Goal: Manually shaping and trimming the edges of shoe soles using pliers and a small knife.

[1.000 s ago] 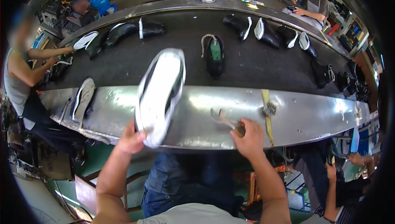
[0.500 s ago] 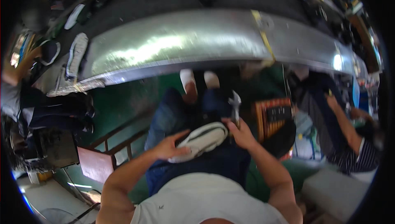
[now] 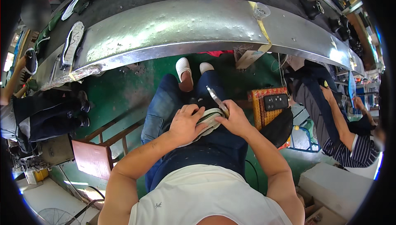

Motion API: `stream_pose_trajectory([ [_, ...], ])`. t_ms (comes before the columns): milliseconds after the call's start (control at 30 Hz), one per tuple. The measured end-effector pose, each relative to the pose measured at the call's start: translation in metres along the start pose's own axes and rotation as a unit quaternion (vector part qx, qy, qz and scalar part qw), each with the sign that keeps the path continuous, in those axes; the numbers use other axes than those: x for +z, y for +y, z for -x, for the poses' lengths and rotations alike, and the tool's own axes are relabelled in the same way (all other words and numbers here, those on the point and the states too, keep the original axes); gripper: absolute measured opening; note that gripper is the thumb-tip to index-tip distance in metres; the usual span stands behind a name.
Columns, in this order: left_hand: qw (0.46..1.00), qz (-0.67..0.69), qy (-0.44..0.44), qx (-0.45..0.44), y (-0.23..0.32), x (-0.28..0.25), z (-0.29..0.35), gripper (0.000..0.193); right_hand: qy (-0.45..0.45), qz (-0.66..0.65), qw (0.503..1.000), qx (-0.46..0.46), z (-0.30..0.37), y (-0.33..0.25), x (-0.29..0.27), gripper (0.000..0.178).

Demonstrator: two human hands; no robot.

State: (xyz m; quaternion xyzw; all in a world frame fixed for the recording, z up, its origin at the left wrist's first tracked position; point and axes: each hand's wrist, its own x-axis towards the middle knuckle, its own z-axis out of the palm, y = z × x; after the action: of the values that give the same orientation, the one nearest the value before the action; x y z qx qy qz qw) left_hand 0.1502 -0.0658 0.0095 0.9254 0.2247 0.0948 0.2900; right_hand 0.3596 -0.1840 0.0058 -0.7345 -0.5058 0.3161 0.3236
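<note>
A white shoe (image 3: 210, 125) with a dark line along its side lies across my lap. My left hand (image 3: 186, 122) is closed over its upper part, fingers bent and covering much of it. Metal pincers (image 3: 215, 97) are closed in my right hand (image 3: 236, 121), with the head pointing up and away past the shoe's far end. The right thumb reaches to the shoe's edge. Both hands hide the middle of the shoe and the pincers' handles.
A metal-edged bench (image 3: 173, 27) curves across ahead; a white shoe sole (image 3: 73, 43) lies at its left. To my right stands a woven-topped stool (image 3: 260, 117) bearing a black box (image 3: 275, 102). A wooden seat (image 3: 93, 159) is at left. People work on both sides.
My left hand has moved right and up onto the shoe's top, its fingers now bent. The pincers have tipped left, and the right hand has come in against the shoe.
</note>
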Motion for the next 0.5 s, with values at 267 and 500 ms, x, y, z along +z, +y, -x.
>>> stream_pose_trajectory([
  [267, 0.996, 0.037, 0.075, 0.027, 0.009, 0.004, -0.014, 0.035, -0.102, -0.013, 0.993, 0.051, -0.027, -0.011, -0.014, 0.053],
  [500, 0.989, 0.093, -0.115, 0.000, -0.008, -0.007, -0.046, 0.031, -0.071, -0.048, 0.988, 0.128, -0.020, -0.012, -0.011, 0.054],
])
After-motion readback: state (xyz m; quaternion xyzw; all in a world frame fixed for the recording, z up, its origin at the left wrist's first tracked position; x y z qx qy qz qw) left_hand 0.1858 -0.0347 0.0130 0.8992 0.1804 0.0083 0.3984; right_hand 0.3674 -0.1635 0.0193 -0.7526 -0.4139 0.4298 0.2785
